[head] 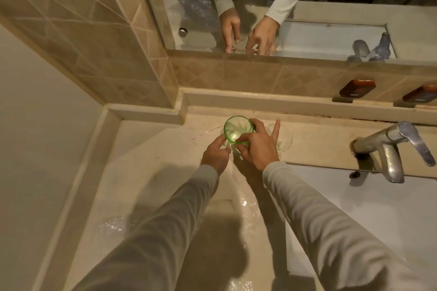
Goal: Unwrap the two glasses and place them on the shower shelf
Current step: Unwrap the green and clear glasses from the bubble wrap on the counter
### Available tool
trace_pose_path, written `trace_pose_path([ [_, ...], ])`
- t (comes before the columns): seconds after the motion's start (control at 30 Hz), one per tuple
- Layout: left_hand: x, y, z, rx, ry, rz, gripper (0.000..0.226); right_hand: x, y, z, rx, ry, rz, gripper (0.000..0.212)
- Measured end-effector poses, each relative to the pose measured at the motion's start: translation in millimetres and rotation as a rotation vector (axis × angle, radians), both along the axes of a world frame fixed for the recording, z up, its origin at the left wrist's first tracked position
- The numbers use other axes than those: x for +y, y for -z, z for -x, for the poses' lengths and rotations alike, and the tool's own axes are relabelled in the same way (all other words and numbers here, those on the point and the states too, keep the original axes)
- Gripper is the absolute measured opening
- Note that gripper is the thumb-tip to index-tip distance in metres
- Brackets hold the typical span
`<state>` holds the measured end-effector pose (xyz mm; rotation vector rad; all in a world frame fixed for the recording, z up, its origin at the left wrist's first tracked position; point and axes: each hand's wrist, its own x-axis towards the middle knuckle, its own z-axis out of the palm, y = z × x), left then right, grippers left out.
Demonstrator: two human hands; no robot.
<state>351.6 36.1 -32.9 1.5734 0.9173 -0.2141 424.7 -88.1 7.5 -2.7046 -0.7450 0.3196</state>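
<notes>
A green glass (237,128) stands upright near the back of the beige counter (151,149), open end up. My right hand (257,146) grips its right side with thumb and fingers, index finger pointing up. My left hand (216,155) touches the glass's lower left, pinching at clear wrap there. A clear glass (285,138) stands just right of the green one, partly hidden behind my right hand. Clear bubble wrap (243,203) trails from under my hands toward the front of the counter.
A white sink basin (369,208) lies to the right with a metal faucet (390,149) above it. A mirror (307,7) runs along the back wall over a tiled ledge (260,99). Two brown soap bars (357,87) rest on that ledge. The tiled wall (71,42) closes off the left.
</notes>
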Motion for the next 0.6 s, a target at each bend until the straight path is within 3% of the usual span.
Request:
trace_pose_path([
  [0.2,-6,-17,1,-0.048,0.027,0.002,0.063,-2,-2,-1,-0.007,0.007,0.027,0.021],
  [0.5,-8,-27,1,-0.034,0.069,0.032,0.059,0,-6,0,-0.096,-0.032,0.099,0.022],
  [0.6,-5,-27,10,0.011,0.187,-0.020,0.057,2,-2,0,-0.072,-0.042,0.140,0.024],
])
